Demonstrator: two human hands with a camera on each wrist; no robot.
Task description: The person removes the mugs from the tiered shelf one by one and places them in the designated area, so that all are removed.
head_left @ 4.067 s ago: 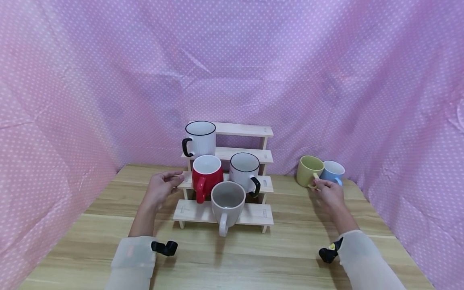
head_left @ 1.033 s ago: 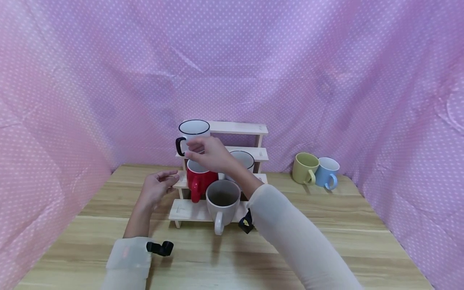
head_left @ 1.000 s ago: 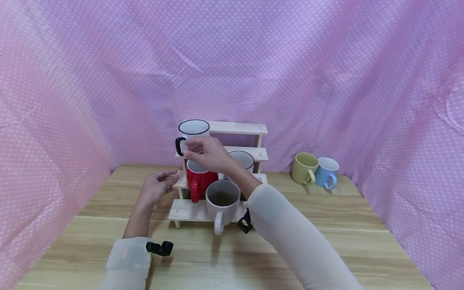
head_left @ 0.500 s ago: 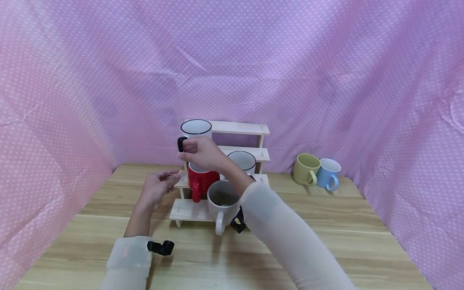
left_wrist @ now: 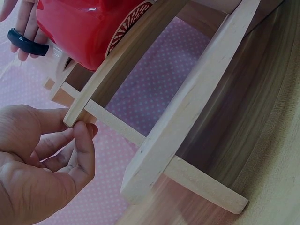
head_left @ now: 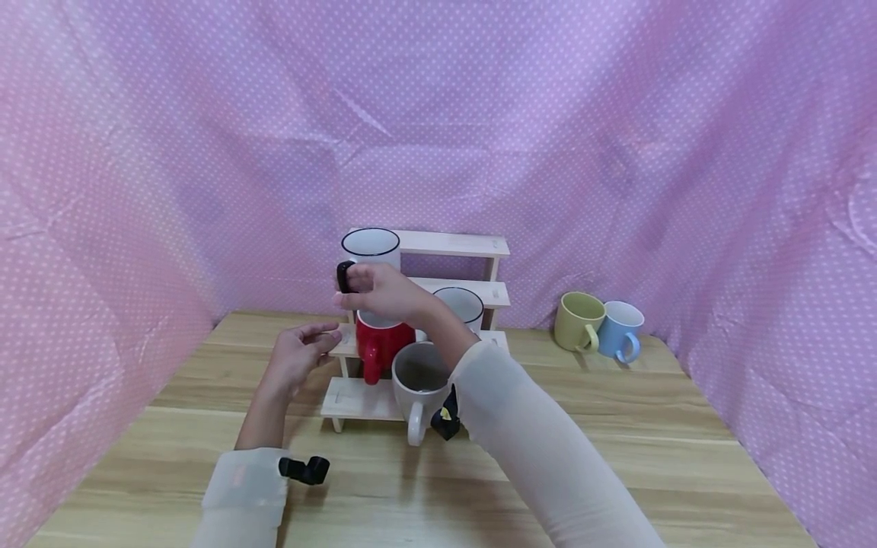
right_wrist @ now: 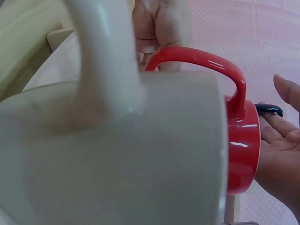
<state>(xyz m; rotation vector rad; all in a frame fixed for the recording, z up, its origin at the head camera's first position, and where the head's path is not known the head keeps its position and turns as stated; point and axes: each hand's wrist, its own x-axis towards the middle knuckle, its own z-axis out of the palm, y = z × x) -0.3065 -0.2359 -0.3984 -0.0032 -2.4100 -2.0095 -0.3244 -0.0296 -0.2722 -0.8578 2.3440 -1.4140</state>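
Head view: left hand [head_left: 301, 358] on the rack [head_left: 359, 399], right hand [head_left: 387, 291] at the white mug [head_left: 373, 247]

Nearest us, the grey mug [head_left: 411, 392] stands on the rack's lowest step, handle toward us. One step up, we see the left hand pinching the step's left end between thumb and fingers, with the red mug [head_left: 384, 342] just beside and a second mug [head_left: 462, 304] to the right, partly behind the right forearm [head_left: 448, 327]. Farther back, the white mug is at the left end of the third step, its base hidden by the right hand. That hand is wide, thumb well apart from loosely straight fingers; the black handle [head_left: 345, 277] lies at the fingertips, whether touching we cannot tell. Beyond, at far right, the yellow mug [head_left: 578, 323] and blue mug [head_left: 620, 327] stand side by side.
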